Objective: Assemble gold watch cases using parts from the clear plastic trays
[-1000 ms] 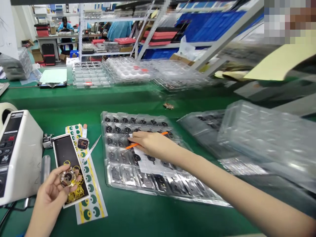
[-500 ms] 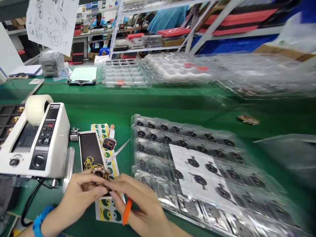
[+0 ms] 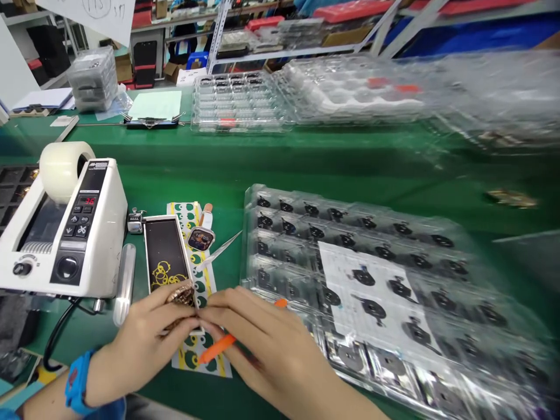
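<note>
My left hand (image 3: 144, 341) is closed on a small round gold-coloured part (image 3: 181, 296), held just above a black plate (image 3: 165, 255) that carries yellow ring stickers. My right hand (image 3: 262, 344) meets it from the right, fingertips pinched against the part, with an orange stick tool (image 3: 223, 343) tucked under the fingers. Both hands hover over a white strip of green and yellow stickers (image 3: 196, 350). A clear blister tray (image 3: 350, 280) of small black parts lies to the right, with a white sheet (image 3: 371, 297) on top.
A white tape dispenser (image 3: 65, 227) stands at the left, with a metal bar (image 3: 125, 283) beside it. Tweezers (image 3: 219, 252) and a small watch-like piece (image 3: 200, 238) lie by the strip. More clear trays (image 3: 238, 102) and a clipboard (image 3: 153, 108) sit at the back.
My right hand left the blister tray with the orange tool and came to the gold part in my left hand. The view swung left and down.
</note>
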`<state>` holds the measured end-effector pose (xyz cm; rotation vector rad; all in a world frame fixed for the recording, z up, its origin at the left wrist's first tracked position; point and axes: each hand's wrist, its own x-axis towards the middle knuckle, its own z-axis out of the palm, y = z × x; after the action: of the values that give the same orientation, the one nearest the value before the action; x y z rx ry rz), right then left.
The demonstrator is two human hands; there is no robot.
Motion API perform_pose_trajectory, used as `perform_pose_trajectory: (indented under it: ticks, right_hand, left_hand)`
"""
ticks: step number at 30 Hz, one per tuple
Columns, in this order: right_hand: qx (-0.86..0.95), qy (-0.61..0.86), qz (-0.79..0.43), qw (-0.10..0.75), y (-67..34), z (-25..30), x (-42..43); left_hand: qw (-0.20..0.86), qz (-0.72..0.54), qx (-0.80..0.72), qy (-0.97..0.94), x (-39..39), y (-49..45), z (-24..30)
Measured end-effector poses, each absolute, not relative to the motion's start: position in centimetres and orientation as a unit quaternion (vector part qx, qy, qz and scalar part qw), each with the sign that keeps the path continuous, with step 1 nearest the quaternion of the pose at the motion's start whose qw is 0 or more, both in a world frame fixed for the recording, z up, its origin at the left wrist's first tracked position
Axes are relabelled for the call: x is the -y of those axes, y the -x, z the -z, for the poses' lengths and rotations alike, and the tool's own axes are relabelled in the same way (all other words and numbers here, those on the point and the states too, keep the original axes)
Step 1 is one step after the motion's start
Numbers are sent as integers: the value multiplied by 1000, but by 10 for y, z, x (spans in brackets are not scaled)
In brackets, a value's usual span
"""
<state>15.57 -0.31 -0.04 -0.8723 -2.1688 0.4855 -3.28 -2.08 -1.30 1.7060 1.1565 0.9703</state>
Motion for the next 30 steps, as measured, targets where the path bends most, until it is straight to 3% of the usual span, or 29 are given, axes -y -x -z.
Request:
perform_pose_trajectory:
  ticks: [5,8,20,30]
  right_hand:
    - [696,437,-357,444,-156,-3,1]
    - [632,464,-429,449,-152,-1,-1]
    - [611,485,-450,435,-150,-2,0]
    - [620,500,-399,454,-144,5,5]
  left_hand:
    - [656,-410,-420,-475,20,29,6]
    - [717,-412,-388,-407,21,26,6]
    - [691,-388,-416,-447,27,25,12]
    - [691,-382,-425,-443,25,20,5]
